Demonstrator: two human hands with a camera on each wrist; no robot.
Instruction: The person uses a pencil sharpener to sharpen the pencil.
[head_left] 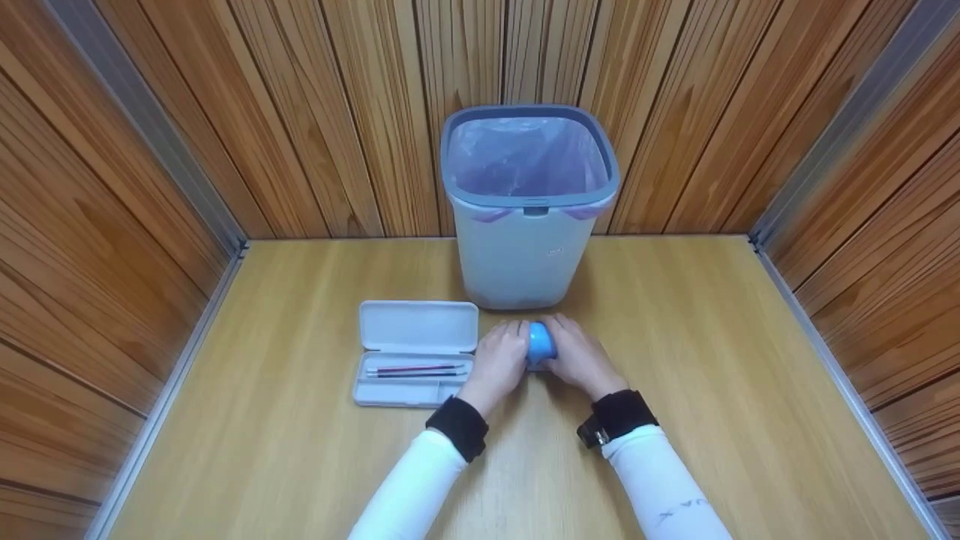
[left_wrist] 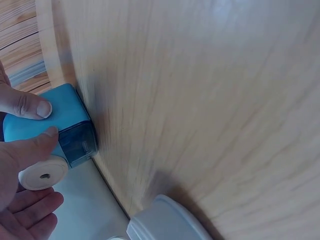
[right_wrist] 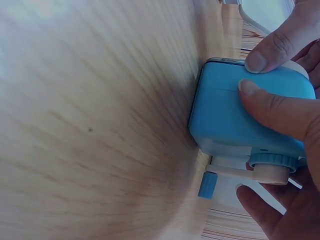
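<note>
A blue crank pencil sharpener stands on the table between my two hands, in front of the bin. My left hand holds its left side; in the left wrist view the thumb lies by the white round pencil-hole disc and the dark clear shavings drawer. My right hand grips the other side, its thumb on the blue body. The crank handle sticks out below that hand's thumb in the right wrist view. Some fingers are hidden behind the sharpener.
An open grey pencil case lies left of my left hand, its lid flipped back. Slim pencils or pens lie in it. Behind the sharpener stands a bagged waste bin. Wood-panelled walls enclose the table on three sides.
</note>
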